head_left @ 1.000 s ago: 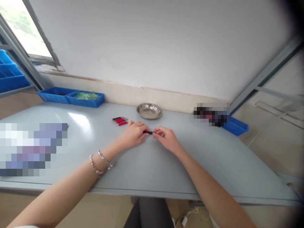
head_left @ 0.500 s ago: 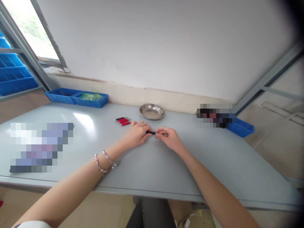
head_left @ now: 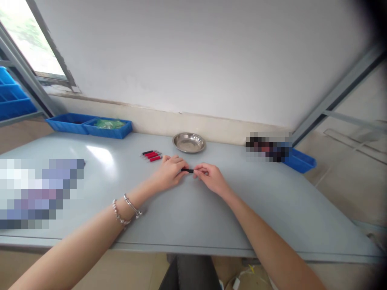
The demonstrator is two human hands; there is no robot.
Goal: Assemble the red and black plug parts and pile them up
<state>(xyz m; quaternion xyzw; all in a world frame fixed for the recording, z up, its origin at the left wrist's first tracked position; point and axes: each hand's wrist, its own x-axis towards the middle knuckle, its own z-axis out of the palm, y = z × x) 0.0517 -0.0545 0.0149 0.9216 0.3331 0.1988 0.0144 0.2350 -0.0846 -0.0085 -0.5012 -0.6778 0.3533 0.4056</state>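
Note:
A short black pen-like piece [head_left: 188,170] is held level between my two hands, over the middle of the grey table [head_left: 193,213]. My left hand [head_left: 173,171] pinches its left end. At its right end, the fingers of my right hand [head_left: 209,175] are closed on it, and they hide its tip. Just beyond my left hand lie several pens, red ones [head_left: 155,158] and a black one [head_left: 148,152], side by side. A round steel dish [head_left: 189,143] stands behind my hands near the wall.
Two blue bins [head_left: 110,131] stand at the back left, one holding green plastic. Another blue bin [head_left: 299,160] is at the back right beside a blurred dark item [head_left: 267,149]. A pixelated bluish object [head_left: 45,189] lies at the left.
The view has shifted slightly, so the scene sits further left. The right fingers appear closer to the black piece, with less of its right end showing.

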